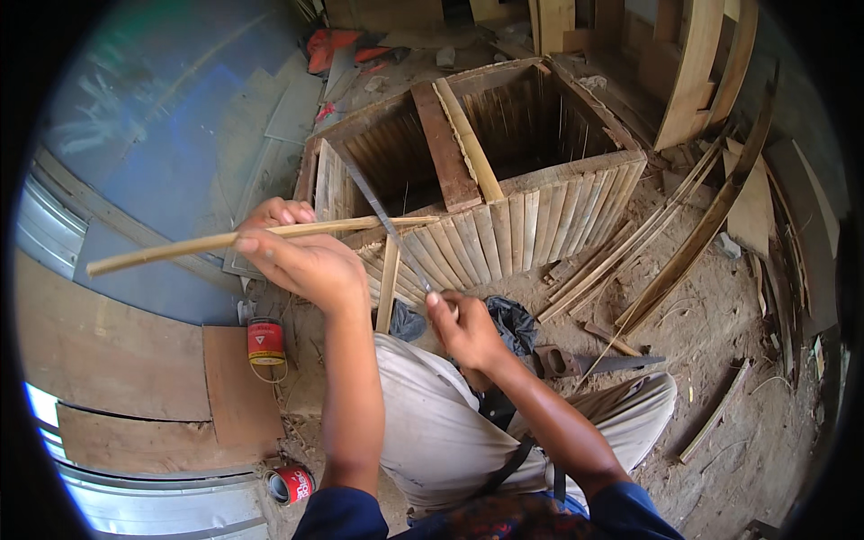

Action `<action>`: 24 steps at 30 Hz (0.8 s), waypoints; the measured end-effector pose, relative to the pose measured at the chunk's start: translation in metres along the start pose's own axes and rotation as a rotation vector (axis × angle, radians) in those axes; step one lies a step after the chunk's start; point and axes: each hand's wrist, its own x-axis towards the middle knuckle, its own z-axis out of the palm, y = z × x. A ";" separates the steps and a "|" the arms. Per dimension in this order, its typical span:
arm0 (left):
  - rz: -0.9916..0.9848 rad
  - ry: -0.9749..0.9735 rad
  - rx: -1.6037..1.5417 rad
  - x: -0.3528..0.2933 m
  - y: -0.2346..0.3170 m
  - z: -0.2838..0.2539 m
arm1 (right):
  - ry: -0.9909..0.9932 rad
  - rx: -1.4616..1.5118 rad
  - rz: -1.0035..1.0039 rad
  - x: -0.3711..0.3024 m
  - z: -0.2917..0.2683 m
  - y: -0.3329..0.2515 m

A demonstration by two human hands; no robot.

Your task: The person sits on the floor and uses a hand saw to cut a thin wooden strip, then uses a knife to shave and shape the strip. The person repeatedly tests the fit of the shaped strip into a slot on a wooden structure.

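Observation:
My left hand [301,256] grips a long thin bamboo strip [162,252] and holds it level across the front of a slatted wooden box [504,229]. My right hand [463,328] is closed on the handle of a long narrow blade [382,216], which slants up to the left and crosses the strip near its right end. A second short strip [388,283] leans upright against the box under the blade. My knees in light trousers [432,423] are below both hands.
A handsaw [585,363] lies on the dirt right of my knee, beside a black bag [513,319]. Two red tins [265,340] [291,483] sit at the left by plywood sheets [117,360]. Loose bamboo strips [666,243] and planks [693,63] lie at right.

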 end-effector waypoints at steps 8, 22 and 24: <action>-0.130 0.039 -0.082 0.011 -0.010 -0.009 | -0.056 -0.015 0.185 -0.016 -0.028 0.025; -0.631 0.039 -0.638 -0.007 -0.001 -0.009 | 0.754 0.702 -0.240 -0.030 -0.045 -0.015; -0.731 -0.014 -0.748 -0.015 -0.006 -0.004 | 0.821 0.814 -0.252 -0.030 -0.063 -0.019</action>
